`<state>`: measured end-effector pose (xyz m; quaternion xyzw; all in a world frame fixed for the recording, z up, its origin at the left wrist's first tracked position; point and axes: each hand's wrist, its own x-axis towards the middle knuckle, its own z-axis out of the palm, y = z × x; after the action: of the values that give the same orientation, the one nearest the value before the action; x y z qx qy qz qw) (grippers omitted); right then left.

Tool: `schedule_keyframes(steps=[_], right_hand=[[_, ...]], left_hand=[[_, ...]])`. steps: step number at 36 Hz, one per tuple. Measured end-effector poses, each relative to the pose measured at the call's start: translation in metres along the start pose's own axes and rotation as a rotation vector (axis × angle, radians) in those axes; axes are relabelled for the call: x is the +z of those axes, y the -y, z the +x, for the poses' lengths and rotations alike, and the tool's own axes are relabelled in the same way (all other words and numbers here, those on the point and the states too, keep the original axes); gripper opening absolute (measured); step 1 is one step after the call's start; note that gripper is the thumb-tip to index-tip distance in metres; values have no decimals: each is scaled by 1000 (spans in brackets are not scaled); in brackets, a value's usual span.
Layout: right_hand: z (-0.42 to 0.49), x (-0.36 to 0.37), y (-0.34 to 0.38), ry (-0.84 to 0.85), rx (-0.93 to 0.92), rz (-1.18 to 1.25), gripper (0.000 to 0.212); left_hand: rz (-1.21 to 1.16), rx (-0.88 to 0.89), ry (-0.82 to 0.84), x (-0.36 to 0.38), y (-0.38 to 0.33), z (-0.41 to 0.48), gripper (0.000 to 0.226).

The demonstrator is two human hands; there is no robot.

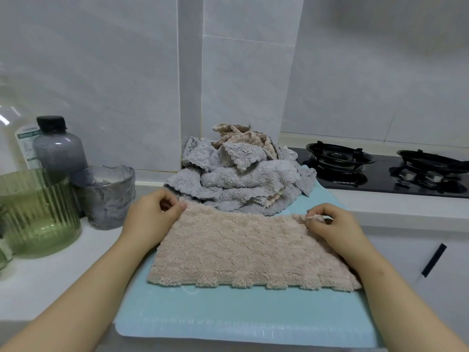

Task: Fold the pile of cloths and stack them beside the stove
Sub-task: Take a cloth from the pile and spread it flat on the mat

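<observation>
Two bare forearms reached in from the near edge over a pale blue mat (228,316) that covered the white countertop (50,275). A beige fleecy cloth (248,252) lay flat on the mat. The left hand (152,214) pinched the cloth's far left corner between curled fingers and thumb. The right hand (330,224) pinched the far right corner the same way.

Just behind the cloth, touching its far edge, a loose pile of cloths (241,179), grey and beige, sat on the mat's far end against the tiled wall (114,72). A black gas stove (380,171) with two burners lay just right of the pile, one grey cloth hanging close to its edge.

Left of the mat stood a green ribbed glass (38,212), a grey glass tumbler (109,196) near the left hand, a grey bottle with a black cap (59,148) and a clear labelled bottle (22,146). A black cabinet handle (434,260) showed below the counter on the right.
</observation>
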<state>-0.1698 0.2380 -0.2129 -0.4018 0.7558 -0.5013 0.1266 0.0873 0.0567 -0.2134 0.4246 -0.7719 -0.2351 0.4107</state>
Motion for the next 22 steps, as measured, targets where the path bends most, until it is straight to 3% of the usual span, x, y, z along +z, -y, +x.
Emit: schedule_keyframes(steps=[6, 13, 18, 22], right_hand=[[-2, -2, 6, 43, 79, 134, 6], [-2, -4, 9, 211, 115, 39, 14], [-3, -3, 11, 235, 87, 67, 10], [-4, -1, 10, 158, 79, 76, 4]], left_hand=[[-109, -24, -31, -2, 0, 1, 22], [-208, -127, 66, 3, 6, 2, 16], [-52, -91, 166, 4, 1, -1, 19], [6, -68, 123, 4, 1, 1, 20]])
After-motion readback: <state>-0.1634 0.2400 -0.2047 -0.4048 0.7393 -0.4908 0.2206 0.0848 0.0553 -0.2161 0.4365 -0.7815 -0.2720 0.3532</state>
